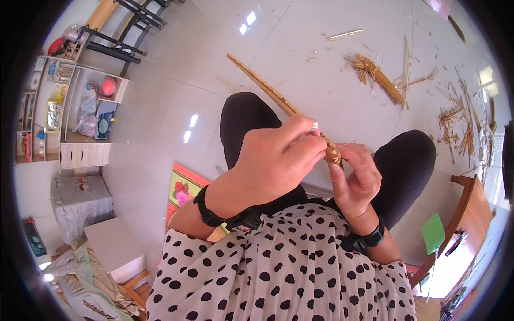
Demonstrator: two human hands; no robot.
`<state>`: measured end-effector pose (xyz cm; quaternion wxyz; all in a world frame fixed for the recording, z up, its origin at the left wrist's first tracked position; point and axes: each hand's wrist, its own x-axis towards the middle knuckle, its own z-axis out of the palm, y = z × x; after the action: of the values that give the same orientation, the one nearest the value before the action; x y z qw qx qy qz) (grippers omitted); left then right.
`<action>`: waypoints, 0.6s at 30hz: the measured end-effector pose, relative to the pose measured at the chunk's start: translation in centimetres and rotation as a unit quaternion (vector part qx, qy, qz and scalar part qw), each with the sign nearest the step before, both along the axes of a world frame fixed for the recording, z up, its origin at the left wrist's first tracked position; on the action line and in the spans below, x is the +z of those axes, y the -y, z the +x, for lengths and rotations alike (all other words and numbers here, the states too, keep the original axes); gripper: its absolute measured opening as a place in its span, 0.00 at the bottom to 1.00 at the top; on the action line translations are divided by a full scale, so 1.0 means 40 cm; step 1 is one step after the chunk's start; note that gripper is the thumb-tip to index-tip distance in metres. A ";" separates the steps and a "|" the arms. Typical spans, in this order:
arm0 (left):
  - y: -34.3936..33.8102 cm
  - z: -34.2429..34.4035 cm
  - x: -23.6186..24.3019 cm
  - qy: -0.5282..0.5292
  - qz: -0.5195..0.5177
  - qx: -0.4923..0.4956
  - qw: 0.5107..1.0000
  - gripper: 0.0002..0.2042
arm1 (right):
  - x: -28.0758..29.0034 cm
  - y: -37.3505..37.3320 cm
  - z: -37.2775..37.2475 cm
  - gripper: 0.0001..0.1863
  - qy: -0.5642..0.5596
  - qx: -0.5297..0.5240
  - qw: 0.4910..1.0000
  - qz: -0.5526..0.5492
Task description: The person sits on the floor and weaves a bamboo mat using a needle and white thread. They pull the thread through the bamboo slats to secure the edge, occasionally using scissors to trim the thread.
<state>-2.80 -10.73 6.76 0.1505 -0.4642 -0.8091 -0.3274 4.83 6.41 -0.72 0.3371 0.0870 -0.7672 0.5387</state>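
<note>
A long, narrow golden-brown strip [262, 85], which looks like bound or plaited straw, runs from my hands out past my left knee. My left hand [273, 160], with a ring on one finger, is closed around it close to its near end. At that end, the thumb and fingers of my right hand [360, 179] pinch the knobbly tip [334, 155]. A thin pale thread or stalk [349, 143] sticks out beside the right fingertips. What lies under the left fingers is hidden.
Bundled straw stalks [377, 80] and scattered straw scraps [455, 120] lie on the tiled floor at the far right. To the right stand a wooden table [463, 214] and a green panel [432, 234]. Shelves [67, 107] and a covered box [83, 203] line the left.
</note>
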 end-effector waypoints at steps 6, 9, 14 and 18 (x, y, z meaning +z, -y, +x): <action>-0.002 -0.039 0.037 -0.101 -0.025 0.026 0.994 0.13 | 0.005 0.000 0.001 0.14 0.018 -0.036 0.999 0.000; 0.011 -0.058 0.044 -0.055 0.021 0.055 0.997 0.13 | 0.002 -0.004 0.000 0.14 0.026 -0.044 0.999 0.000; 0.000 -0.053 0.034 0.025 0.028 -0.024 0.999 0.14 | 0.006 -0.003 -0.002 0.15 0.035 -0.040 0.999 0.005; -0.009 -0.049 0.011 -0.003 -0.013 -0.039 0.999 0.13 | 0.018 -0.001 -0.005 0.15 0.043 -0.035 0.998 0.012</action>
<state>-4.76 -10.37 7.19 0.1344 -0.4983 -0.7941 -0.3211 4.65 6.44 -0.01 0.3213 0.0411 -0.7898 0.5208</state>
